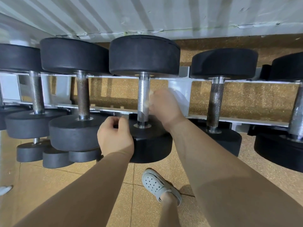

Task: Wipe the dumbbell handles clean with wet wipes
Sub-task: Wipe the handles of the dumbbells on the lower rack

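One knurled steel dumbbell handle [143, 97] — bright, silvery.

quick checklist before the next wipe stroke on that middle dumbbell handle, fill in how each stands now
1. Wipe in hand: ok. The right hand presses a pale wipe against the middle handle.
2. Dumbbell steadied: ok. The left hand rests on the near head.
3. Dumbbell seated on the rack: ok, it spans both rails.
4. Whole handle covered: cannot tell. The wipe sits mid-handle; the far side is hidden.
5. Wipe fit for more use: cannot tell, it is blurred.
6. Neighbouring handles: not ok, both look dark and rusty beside the bright middle one.
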### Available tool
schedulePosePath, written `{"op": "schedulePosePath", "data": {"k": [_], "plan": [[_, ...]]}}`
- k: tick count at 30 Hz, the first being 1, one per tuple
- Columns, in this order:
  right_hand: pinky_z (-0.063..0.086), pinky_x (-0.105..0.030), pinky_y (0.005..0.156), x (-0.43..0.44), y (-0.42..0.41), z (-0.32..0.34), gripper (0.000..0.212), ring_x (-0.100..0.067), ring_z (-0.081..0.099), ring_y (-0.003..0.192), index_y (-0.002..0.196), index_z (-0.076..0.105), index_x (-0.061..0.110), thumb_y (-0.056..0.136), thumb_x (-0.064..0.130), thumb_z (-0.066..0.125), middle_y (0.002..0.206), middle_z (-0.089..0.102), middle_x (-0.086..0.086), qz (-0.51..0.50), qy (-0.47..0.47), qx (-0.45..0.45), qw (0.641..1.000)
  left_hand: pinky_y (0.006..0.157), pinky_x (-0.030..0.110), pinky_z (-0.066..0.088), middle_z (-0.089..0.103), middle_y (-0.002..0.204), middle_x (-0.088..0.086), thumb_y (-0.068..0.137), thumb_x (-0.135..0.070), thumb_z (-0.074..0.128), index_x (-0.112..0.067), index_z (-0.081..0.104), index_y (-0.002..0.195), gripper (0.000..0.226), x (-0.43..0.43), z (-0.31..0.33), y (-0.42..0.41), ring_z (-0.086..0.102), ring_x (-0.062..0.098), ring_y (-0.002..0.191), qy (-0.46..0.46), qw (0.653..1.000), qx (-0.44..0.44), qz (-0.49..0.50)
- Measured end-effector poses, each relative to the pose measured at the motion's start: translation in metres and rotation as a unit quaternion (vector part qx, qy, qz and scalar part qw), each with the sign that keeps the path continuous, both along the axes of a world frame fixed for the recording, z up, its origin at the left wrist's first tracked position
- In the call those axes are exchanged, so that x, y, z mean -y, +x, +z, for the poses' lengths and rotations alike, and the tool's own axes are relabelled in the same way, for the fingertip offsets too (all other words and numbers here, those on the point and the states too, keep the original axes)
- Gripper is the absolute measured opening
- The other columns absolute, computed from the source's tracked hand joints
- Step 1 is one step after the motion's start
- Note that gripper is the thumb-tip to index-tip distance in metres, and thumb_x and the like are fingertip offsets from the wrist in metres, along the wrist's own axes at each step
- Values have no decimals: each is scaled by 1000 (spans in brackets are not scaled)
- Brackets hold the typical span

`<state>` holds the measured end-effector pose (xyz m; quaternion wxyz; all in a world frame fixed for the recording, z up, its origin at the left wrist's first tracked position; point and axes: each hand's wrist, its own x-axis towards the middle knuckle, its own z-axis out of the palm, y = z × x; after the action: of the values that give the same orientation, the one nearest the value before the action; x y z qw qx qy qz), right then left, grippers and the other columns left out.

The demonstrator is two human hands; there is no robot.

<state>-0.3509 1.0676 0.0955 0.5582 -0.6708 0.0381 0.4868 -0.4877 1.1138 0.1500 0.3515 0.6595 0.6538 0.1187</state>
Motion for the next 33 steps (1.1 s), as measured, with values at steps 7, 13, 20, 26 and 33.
{"op": "schedulePosePath", "data": {"k": [7,13,20,26,33], "plan": [[58,-31,67,-2,-9,5,10,-8,59,65,95,66,9,99,15,60,81,66,-5,-63,-5,11,998,73,36,42,61,72,-2,79,-43,47,-21,58,68,27,-1,-1,-1,54,15,74,-4,1000,-4,-3],[51,-27,66,-12,7,5,10,-10,60,69,91,64,15,99,19,60,82,65,-1,-33,-18,64,997,72,35,42,62,72,-1,80,-42,48,-20,59,69,27,0,2,1,55,14,74,-7,1000,-4,-3],[49,-21,65,9,-13,10,10,1,60,65,79,72,14,88,11,72,71,66,12,115,44,163,979,80,43,46,62,77,2,80,-45,44,-23,58,69,28,-2,-2,-3,56,26,85,5,1000,-2,-10],[46,-28,73,-18,11,16,16,-14,56,79,92,79,17,92,17,62,82,64,2,197,-18,500,843,72,41,41,54,72,0,76,-49,40,-24,50,64,29,-4,-8,-6,54,36,92,7,1000,2,-20],[52,-33,88,12,-4,21,21,-22,64,91,108,77,14,100,19,58,97,69,1,355,0,478,803,76,45,46,55,79,0,77,-56,30,-25,50,67,38,-6,-4,-7,53,34,98,6,999,-5,-43]]}}
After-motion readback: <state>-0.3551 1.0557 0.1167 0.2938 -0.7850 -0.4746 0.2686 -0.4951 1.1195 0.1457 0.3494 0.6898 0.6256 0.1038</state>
